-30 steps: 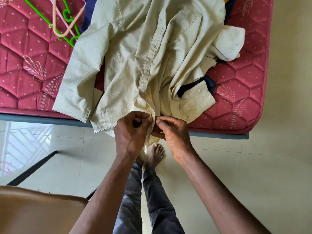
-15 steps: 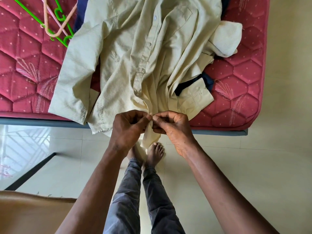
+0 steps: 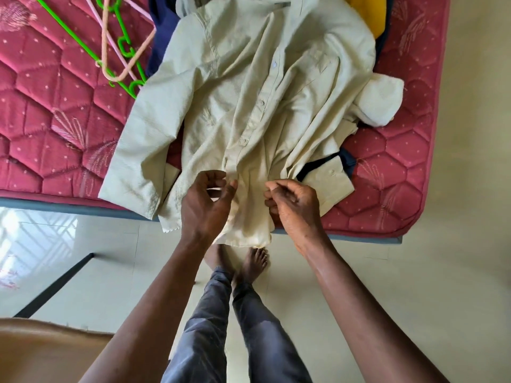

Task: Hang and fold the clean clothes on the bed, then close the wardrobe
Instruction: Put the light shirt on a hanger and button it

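The left hand [image 3: 206,205], loosely curled and empty, and the right hand [image 3: 294,208], curled with its hold unclear, have parted at the shirt [image 3: 249,87]'s near hem, so buttoning looks done.

"Where were the hands?"

"Out in front, side by side, with a small gap between them. Both arms were bare. The left arm [image 3: 154,299] and the right arm [image 3: 359,299] reached forward and came closer together at the wrists."

"How was the left hand [image 3: 204,208]?"

"Its back faced up. Its fingers [image 3: 215,175] were curled, with the thumb [image 3: 231,187] close by."

"And the right hand [image 3: 294,208]?"

"Curled too, its fingertips bunched up tight. I could not tell if either hand held anything."
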Available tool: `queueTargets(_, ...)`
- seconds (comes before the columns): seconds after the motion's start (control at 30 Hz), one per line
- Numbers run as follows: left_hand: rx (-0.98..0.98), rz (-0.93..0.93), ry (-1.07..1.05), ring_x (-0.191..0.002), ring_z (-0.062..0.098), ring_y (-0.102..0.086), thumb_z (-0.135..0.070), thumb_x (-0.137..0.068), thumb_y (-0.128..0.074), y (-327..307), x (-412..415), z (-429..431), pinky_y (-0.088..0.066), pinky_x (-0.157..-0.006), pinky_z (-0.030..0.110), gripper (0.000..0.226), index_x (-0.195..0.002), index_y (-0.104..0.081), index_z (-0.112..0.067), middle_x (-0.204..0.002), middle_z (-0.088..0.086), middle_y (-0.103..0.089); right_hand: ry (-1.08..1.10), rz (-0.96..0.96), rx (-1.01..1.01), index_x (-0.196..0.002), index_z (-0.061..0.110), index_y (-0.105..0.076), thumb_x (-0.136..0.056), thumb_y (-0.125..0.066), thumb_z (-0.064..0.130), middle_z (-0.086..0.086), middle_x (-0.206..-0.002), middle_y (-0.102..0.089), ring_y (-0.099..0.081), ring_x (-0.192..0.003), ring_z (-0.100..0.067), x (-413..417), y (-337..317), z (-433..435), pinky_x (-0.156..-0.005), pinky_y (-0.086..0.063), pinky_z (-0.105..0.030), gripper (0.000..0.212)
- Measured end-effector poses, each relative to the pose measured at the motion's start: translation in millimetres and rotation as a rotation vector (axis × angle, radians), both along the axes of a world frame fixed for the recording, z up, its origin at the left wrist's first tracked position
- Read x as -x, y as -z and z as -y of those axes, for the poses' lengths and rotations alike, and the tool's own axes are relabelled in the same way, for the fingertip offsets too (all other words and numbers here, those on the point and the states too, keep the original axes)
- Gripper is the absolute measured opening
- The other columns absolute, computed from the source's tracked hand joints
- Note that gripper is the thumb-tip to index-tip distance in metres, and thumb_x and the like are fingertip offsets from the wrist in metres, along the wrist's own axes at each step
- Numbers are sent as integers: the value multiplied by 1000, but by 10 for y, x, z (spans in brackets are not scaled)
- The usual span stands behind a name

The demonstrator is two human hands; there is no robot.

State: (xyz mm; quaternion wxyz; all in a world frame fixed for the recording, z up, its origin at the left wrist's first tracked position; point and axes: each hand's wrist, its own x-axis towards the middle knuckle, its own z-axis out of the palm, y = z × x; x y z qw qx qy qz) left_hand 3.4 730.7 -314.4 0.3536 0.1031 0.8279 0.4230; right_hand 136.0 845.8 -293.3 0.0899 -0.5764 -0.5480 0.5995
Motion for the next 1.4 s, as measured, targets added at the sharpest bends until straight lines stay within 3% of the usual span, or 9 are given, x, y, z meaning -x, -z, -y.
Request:
queueTargets(0.27, -94, -270, 167, -123, 19, -57, -52, -96, -66, -360, 396, -1035, -48, -93, 33, 48, -135, -57, -25, -136, -1, -57, 34, -19, -262, -88, 29, -76, -92, -61, 39, 5, -86, -77, -73, -87, -14, 414, -422, -1154, -82, -60, -39, 18)
queueTargets(0.4, -118, -345, 279, -134, 27, -48, -54, -94, -65, -327, 661, -1746, -46, -104, 41, 61, -143, -48, -23, -147, 3, -48, -33, 49, -516, -110, 18, -75, -99, -61, 26, 1, -109, -74, -69, -103, -16, 801, -472, -2001, -86, -54, -31, 19)
queueTargets(0.63, 115, -318, 431, -155, 29, -24, -86, -80, -43, 263, 968, -2312, -32, -121, 52, 95, -153, -34, -26, -163, 9, -35, -220, 236, -690, -147, 16, -49, -98, -59, 48, -14, -137, -57, -51, -128, -34, 1511, -72, -3291, -106, -43, -49, 59)
queueTargets(0.8, 88, -126, 172, -152, 24, -34, -92, -81, -36, 179, 900, -2478, -32, -122, 49, 95, -143, -56, -24, -160, 7, -45, -704, 311, -698, -125, 23, -68, -90, -72, 42, -7, -118, -66, -53, -116, -32, 1543, 13, -3250, -94, -46, -44, 40)
queueTargets(0.9, 14, 7, -56, -111, 29, -66, -90, -85, -39, -16, 897, -2627, -51, -89, 42, 78, -99, -70, -20, -112, 5, -71, -833, 363, -980, -105, 27, -76, -83, -80, 30, 3, -108, -63, -47, -110, -23, 1305, -35, -2848, -88, -41, -41, 23)
queueTargets(1.0, 61, 31, -193, -93, 22, -68, -86, -81, -54, -92, 899, -2791, -55, -81, 39, 66, -96, -71, -24, -99, -1, -71, -886, 282, -1099, -90, 26, -78, -84, -76, 27, 3, -110, -62, -50, -117, -23, 1109, 30, -2586, -95, -39, -44, 6)
queueTargets(1.2, 104, 55, -306, -81, 23, -74, -47, -84, -70, -61, 905, -2826, -62, -77, 44, 27, -90, -74, -21, -83, -1, -75, -577, -30, -816, -121, 25, -72, -96, -60, 47, -1, -133, -51, -44, -126, -18, 1099, -22, -2471, -91, -50, -32, 36)
queueTargets(1.3, -32, 177, -319, -87, 24, -76, -45, -84, -72, -114, 914, -2652, -62, -84, 46, 27, -93, -77, -21, -90, 2, -79, -453, 141, -684, -148, 23, -46, -93, -62, 54, -7, -144, -47, -39, -133, -23, 1296, -114, -2699, -101, -47, -43, 66)
queueTargets(1.4, -171, 312, -321, -93, 25, -77, -21, -95, -73, -391, 857, -2481, -61, -89, 44, 16, -105, -78, -10, -95, 6, -81, -702, 404, -464, -158, 28, -22, -89, -70, 50, -7, -147, -50, -48, -133, -32, 1562, -239, -2880, -104, -45, -49, 87)
